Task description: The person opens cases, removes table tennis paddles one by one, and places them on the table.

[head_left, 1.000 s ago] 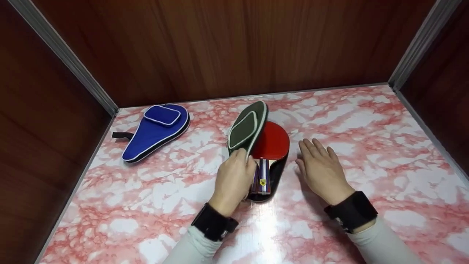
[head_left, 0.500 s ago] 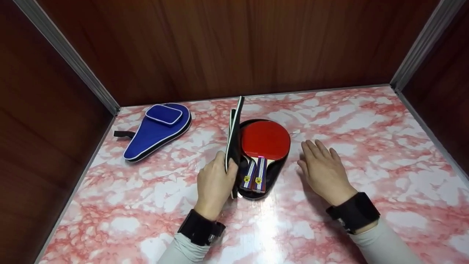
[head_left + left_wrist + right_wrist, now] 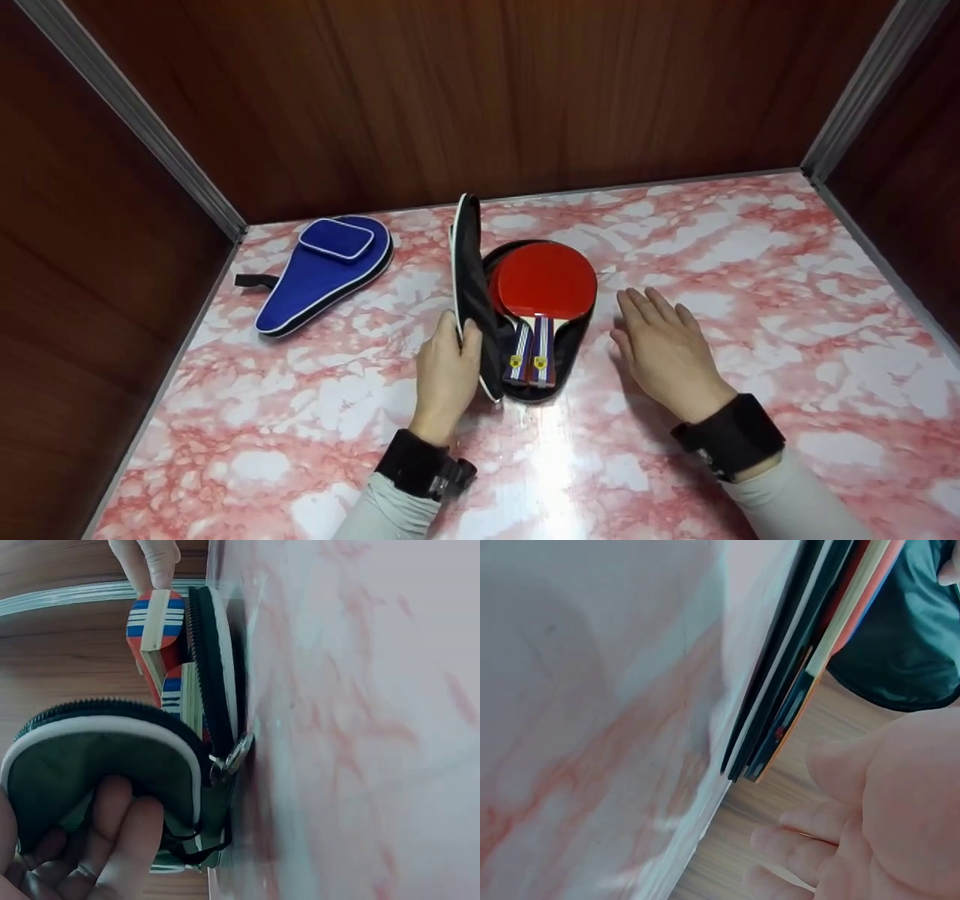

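Note:
My left hand (image 3: 448, 371) grips the edge of the raised lid (image 3: 469, 277) of a dark green paddle case. The lid stands nearly upright along the case's left side, its black lining facing right. Two table tennis paddles (image 3: 547, 281) lie overlapped in the case bottom (image 3: 568, 364); the upper one's red rubber faces up, and both striped handles point toward me. In the left wrist view, fingers curl over the lid's green outside (image 3: 82, 750), below the handle ends (image 3: 159, 619) and near a zipper pull (image 3: 236, 757). My right hand (image 3: 667, 352) lies palm down to the right of the case, fingers straight, holding nothing.
A closed blue paddle case (image 3: 330, 274) with a small pocket and a black strap (image 3: 255, 280) lies at the back left of the red-and-white marbled table (image 3: 262, 420). Brown wood panels (image 3: 525, 97) with grey metal corner strips enclose the back and sides.
My left hand has swung the green lid up and leftward off the case, uncovering both paddles and their handles. The right hand has stayed nearly still.

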A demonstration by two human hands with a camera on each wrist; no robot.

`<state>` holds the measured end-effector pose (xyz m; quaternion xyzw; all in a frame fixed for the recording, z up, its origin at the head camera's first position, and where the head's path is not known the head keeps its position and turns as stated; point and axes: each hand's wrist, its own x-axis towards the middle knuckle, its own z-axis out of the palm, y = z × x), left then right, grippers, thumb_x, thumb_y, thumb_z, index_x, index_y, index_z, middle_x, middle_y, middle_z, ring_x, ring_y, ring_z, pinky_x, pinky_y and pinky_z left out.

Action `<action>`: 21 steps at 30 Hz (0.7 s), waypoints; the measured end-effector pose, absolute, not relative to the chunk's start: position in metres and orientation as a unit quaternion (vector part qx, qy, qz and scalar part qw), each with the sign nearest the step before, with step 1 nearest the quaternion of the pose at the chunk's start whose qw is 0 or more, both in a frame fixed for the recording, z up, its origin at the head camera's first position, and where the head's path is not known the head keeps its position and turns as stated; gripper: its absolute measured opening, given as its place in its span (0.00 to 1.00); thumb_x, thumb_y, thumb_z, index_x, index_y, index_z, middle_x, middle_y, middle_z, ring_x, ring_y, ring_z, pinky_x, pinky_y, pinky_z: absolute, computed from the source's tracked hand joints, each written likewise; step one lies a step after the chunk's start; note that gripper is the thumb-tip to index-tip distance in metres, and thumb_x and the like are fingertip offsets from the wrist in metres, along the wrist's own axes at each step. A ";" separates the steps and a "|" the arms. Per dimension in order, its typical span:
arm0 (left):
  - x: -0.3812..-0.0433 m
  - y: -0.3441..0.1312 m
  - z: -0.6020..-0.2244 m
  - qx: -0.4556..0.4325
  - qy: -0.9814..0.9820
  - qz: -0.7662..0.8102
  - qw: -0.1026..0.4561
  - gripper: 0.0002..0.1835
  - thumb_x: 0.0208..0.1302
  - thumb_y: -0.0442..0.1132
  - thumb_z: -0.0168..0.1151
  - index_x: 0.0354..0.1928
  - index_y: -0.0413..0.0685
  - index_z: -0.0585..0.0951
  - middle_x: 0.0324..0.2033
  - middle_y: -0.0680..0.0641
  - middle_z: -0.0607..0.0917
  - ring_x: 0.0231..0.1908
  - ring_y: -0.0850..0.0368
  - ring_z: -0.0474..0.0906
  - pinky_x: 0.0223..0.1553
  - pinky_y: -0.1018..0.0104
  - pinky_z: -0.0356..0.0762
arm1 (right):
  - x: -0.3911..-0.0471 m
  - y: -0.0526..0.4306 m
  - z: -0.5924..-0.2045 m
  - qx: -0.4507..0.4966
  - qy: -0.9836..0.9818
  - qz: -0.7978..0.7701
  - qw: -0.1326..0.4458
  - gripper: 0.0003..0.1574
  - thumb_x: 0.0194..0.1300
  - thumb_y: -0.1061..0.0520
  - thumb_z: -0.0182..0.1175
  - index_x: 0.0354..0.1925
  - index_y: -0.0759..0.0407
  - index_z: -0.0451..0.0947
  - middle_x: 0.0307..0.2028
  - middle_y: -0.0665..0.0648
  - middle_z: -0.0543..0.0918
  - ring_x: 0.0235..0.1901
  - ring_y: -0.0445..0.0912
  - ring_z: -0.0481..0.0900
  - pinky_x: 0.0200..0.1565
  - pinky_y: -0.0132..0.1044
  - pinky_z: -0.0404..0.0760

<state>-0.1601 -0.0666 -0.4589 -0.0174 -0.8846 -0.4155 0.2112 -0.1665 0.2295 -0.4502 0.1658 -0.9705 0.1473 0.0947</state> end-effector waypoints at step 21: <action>-0.165 -0.079 -0.439 -0.064 -0.919 -0.322 0.217 0.18 0.68 0.44 0.66 0.20 0.55 0.72 0.14 0.57 0.64 0.17 0.42 0.73 0.21 0.47 0.69 | -0.167 0.211 -0.444 0.147 -0.948 0.204 0.194 0.27 0.80 0.49 0.67 0.65 0.68 0.84 0.60 0.69 0.87 0.62 0.67 0.83 0.66 0.65 0.75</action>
